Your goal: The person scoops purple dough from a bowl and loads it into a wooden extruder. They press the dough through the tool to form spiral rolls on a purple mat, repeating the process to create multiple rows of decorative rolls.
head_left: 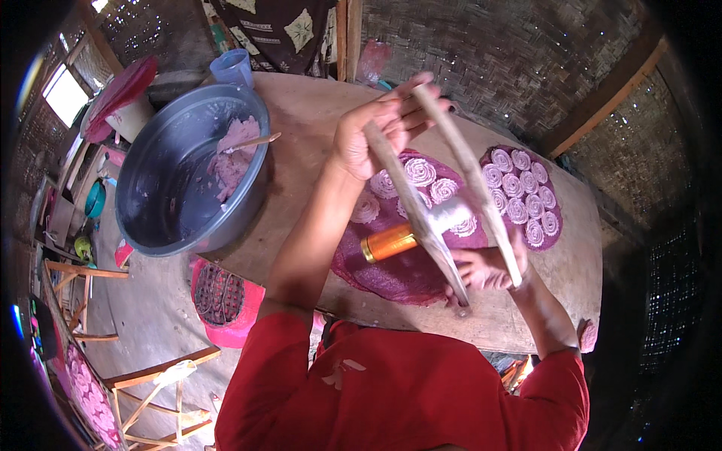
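In the head view, a large grey basin sits in the upper left of the frame on the wooden table, with a lump of pinkish dough and a thin wooden stick resting inside it. A blue cup stands just beyond the basin's far rim. At centre lies a round purple mat carrying spiral rosettes of pale dough; a second, smaller mat with more rosettes lies to its right. A pink woven basket sits on the floor below the table edge, lower left.

The press hangs over the central mat, hiding part of its rosettes. Its orange and metal cylinder runs roughly left to right, orange end pointing left. Two long wooden handles cross it, running from upper centre down toward lower right.

The left hand, at upper centre, curls its fingers around the upper ends of both handles. The right hand, at lower right of centre, grips the lower handle ends, fingers closed around them.
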Tool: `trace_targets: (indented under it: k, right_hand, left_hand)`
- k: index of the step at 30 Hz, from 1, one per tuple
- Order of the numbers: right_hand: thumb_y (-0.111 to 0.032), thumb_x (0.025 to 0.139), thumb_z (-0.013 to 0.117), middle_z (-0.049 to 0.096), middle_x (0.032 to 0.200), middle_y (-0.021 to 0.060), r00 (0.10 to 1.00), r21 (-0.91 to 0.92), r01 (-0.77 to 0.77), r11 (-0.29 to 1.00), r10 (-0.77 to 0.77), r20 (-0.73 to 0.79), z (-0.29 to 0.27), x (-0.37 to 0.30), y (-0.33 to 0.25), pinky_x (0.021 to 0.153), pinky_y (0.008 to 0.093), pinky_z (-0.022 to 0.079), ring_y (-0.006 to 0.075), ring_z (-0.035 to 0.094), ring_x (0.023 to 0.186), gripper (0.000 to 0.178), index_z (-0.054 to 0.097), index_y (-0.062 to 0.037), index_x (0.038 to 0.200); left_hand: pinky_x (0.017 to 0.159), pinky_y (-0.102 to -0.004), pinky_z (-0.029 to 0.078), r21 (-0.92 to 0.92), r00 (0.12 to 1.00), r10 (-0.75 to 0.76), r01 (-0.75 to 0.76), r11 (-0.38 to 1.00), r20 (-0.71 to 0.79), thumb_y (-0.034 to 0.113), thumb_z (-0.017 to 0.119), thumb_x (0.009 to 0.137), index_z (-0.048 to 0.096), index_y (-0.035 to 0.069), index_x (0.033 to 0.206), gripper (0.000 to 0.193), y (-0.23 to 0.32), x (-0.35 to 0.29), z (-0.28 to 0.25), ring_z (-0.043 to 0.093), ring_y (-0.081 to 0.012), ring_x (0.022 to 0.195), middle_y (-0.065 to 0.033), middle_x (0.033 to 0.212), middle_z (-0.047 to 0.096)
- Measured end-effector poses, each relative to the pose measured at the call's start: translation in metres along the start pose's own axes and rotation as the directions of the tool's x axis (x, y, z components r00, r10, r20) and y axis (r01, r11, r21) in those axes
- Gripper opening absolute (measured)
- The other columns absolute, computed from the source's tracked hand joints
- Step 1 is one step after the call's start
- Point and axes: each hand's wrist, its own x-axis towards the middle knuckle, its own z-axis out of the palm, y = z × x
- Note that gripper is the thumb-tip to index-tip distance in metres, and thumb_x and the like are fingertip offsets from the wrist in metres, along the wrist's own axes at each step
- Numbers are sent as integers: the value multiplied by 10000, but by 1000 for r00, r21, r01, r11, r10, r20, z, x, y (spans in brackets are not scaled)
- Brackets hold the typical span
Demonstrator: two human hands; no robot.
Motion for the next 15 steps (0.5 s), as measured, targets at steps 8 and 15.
trace_targets:
  k: [8, 15]
  right_hand:
    - [-653, 877, 521, 544, 1223, 299, 798, -171, -337, 926, 185, -573, -20, 52, -25, 832, 446, 541, 355, 614, 1047, 895, 384, 67, 1390]
    - [-608, 871, 558, 624, 1121, 166, 759, -367, -461, 808, 144, -635, 28, 59, -61, 718, 323, 540, 224, 640, 850, 746, 520, -31, 1342]
  left_hand:
    - [1001, -422, 440, -350, 917, 84, -231, 908, -390, 496, 423, 983, 550, 23, 1170, 525, -37, -70, -141, 564, -283, 1089, -110, 1097, 610]
    - [989, -424, 429, -423, 922, 308, -383, 822, -235, 577, 408, 955, 550, -7, 1137, 628, -20, -69, -136, 547, -302, 1082, -122, 1087, 585]
